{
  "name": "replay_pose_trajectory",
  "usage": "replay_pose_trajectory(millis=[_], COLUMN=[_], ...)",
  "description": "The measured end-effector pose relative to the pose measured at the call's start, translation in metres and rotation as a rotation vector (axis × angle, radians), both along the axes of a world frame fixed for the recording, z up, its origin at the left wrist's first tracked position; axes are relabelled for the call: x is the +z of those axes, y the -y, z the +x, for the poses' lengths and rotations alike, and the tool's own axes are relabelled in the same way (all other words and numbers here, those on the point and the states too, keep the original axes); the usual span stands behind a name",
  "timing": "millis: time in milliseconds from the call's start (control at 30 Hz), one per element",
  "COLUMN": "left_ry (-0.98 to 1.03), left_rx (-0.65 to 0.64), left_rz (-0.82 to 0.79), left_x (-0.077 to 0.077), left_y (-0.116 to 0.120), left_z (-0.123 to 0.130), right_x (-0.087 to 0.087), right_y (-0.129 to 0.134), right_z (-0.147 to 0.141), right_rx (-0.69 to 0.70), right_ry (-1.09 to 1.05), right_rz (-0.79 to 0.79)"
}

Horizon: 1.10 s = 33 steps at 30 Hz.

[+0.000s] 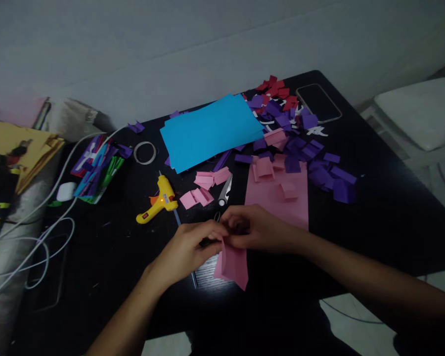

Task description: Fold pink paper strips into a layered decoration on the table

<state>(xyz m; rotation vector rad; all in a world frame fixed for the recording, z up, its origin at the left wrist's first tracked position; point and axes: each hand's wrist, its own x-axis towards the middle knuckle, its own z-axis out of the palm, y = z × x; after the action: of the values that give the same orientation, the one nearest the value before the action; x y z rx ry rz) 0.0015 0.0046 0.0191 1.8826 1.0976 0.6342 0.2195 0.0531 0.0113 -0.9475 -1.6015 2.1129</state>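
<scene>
Between my hands, near the table's front, is a piece of pink paper with a raised fold along its left side. My left hand pinches its upper left edge between thumb and fingers. The fingers of my right hand are closed on the paper's top, close to my left fingertips. Just beyond the hands lie scissors, their handles partly hidden. Several small folded pink paper pieces rest behind my left hand. A larger pink sheet lies partly under my right wrist.
A yellow glue gun lies left of the hands. Blue sheets and a grey tape roll are farther back. Purple and red paper pieces are scattered right, near a phone. White cables run along the left.
</scene>
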Motion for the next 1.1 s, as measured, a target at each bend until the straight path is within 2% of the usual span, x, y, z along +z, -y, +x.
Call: replay_pose_trajectory(millis=[233,533,833,1100], left_ry=[0.028,0.031,0.028,0.01], left_rx=[-0.014,0.029,0.032,0.025], left_rz=[0.035,0.055,0.087,0.098], left_x=[0.001,0.004,0.002,0.002], left_y=[-0.001,-0.001,-0.001,-0.002], left_z=[0.001,-0.001,0.001,-0.003], right_x=[-0.004,0.001,-0.01,-0.009], right_y=[0.003,-0.004,-0.003,-0.002], right_z=[-0.001,0.003,0.001,0.0], right_rx=[-0.006,-0.072,-0.091,-0.128], right_ry=[-0.028,-0.013,-0.055,-0.085], right_rz=[0.008,0.011,-0.058,-0.039])
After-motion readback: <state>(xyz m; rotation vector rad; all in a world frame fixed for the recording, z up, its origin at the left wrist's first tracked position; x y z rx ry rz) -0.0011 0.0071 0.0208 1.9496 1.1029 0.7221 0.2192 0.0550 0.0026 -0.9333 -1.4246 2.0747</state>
